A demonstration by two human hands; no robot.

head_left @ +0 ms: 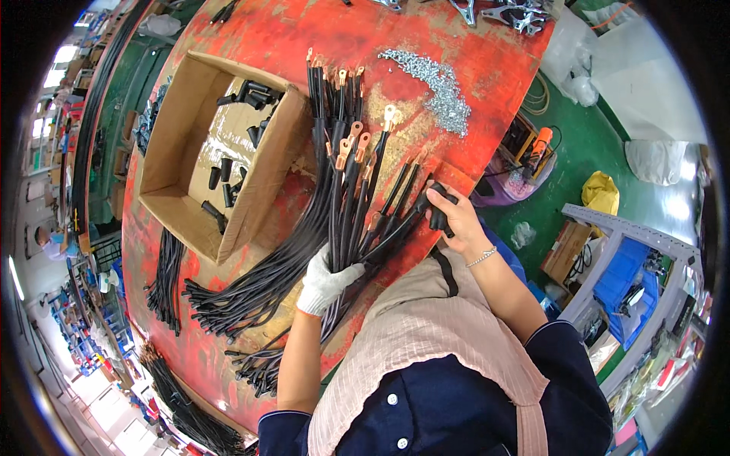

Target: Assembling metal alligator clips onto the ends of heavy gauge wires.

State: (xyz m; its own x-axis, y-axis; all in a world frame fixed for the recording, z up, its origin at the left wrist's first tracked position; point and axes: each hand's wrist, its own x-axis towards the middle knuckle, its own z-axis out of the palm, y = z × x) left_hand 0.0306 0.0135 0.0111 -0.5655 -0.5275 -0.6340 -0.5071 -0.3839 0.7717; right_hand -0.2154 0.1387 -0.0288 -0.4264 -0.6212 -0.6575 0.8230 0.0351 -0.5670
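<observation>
My left hand, in a white knit glove, is closed round a bundle of black cables. Copper ring lugs crimped on their far ends fan out over the table. One lug at the top looks silvery. My bare right hand is closed on black rubber boots at the end of a cable that slants right from the bundle. How many boots it holds I cannot tell. Further left, an open cardboard box contains several loose black boots.
A worn red table carries more black cables left of my glove. Small silvery screws or similar parts lie heaped at the far right, with metal spring clamps beyond. On the right stands a grey shelf rack with a blue bin.
</observation>
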